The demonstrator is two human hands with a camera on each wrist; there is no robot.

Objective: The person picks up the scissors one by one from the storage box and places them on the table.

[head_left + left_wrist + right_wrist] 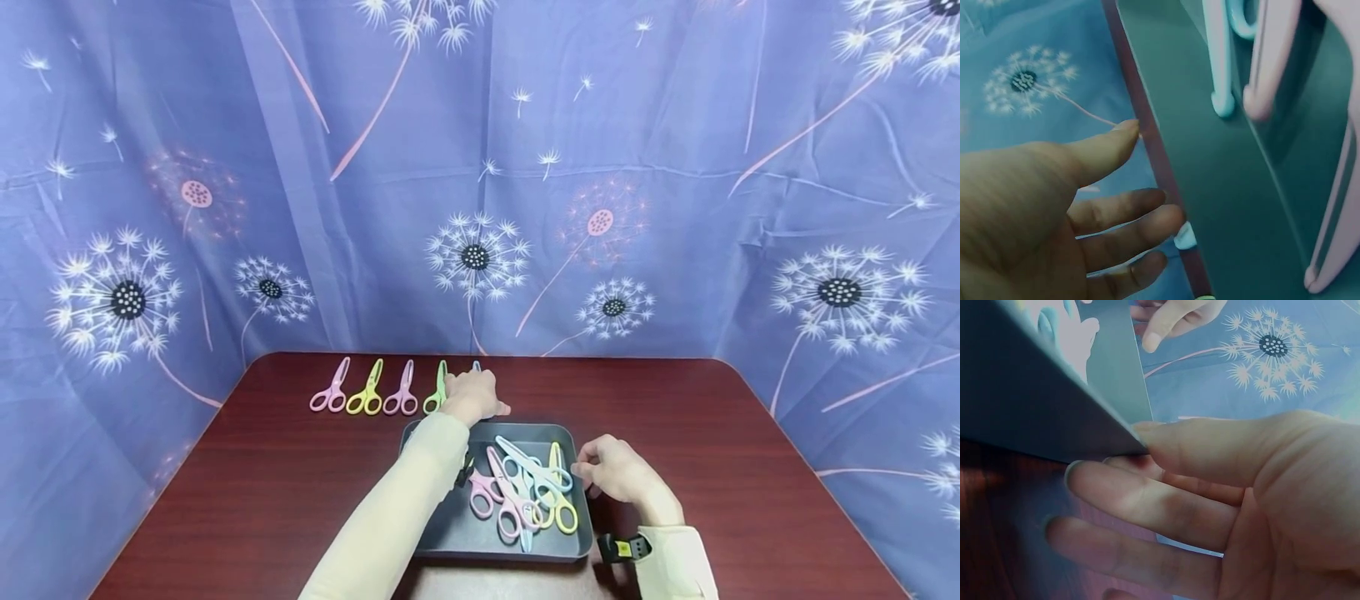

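My left hand point(471, 396) reaches past the tray's far side, over light blue scissors point(476, 365) at the right end of a row. In the left wrist view its thumb stands apart from loosely bent fingers, and a pale blue tip point(1185, 237) shows beside the fingertips. My right hand point(618, 468) is at the right wall of the dark grey tray point(465, 542). Its thumb tip touches the rim in the right wrist view, with relaxed fingers point(1147, 506) outside the wall. Pink scissors point(508, 512), light blue scissors point(536, 471) and yellow scissors point(564, 512) overlap inside the tray.
Left of my left hand, pink scissors point(330, 392), yellow scissors point(367, 392), purple scissors point(402, 392) and green scissors point(437, 390) lie in a row, blades pointing away. The brown table point(712, 433) ends at a blue dandelion-print curtain point(525, 125).
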